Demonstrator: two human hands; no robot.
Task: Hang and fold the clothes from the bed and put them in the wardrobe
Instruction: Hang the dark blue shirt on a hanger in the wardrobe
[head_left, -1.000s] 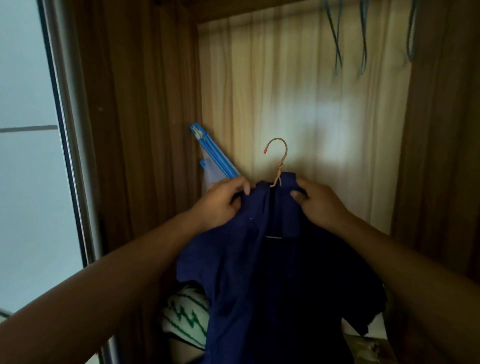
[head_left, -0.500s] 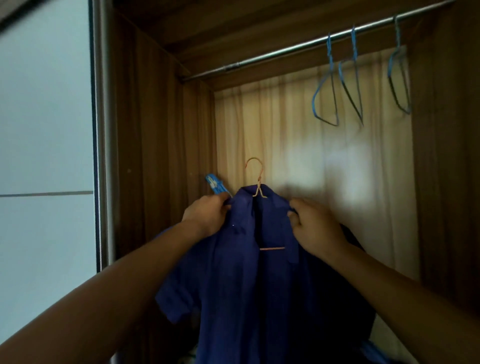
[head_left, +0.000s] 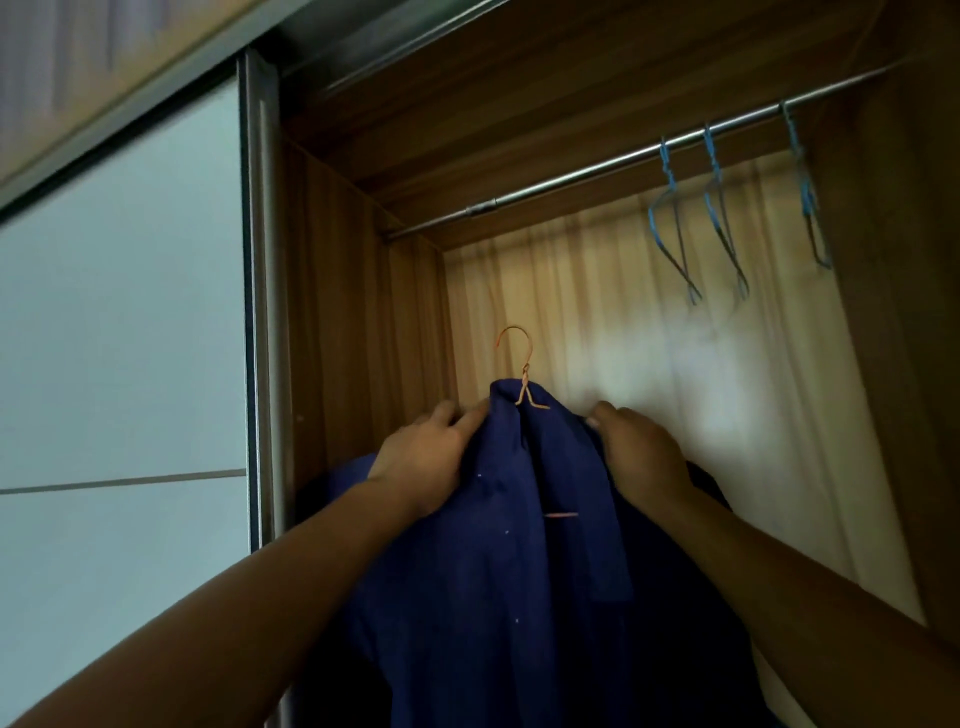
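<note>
Closest to me, my left hand (head_left: 426, 457) and right hand (head_left: 639, 452) are both clenched on the navy shirt (head_left: 519, 571), one on each shoulder. The fingers curl over the cloth and, I judge, over the arms of the copper wire hanger (head_left: 515, 345) beneath it (only its hook, twisted neck and a short piece of the bottom bar show). The shirt hangs between my forearms in the mouth of the open wardrobe (head_left: 337, 312), with the sliding door (head_left: 119, 364) off to the left.

The hanger's long axis runs from hand to hand, across the view. Its hook stands up from the collar between them, a little nearer my left fingertips, with its open end turned left.

Further back and well above the hook is the rail (head_left: 597, 174), which slants up to the right in this view. The hook is not yet on it. Three blue wire hangers (head_left: 675, 234) sit toward the rail's right end, well apart from the stretch straight above the hook. A cream curtain (head_left: 675, 389) hangs behind everything.

As I read it, the move is upward and slightly away from me, with both hands lifting level until the hook tops the rail and drops over it.
</note>
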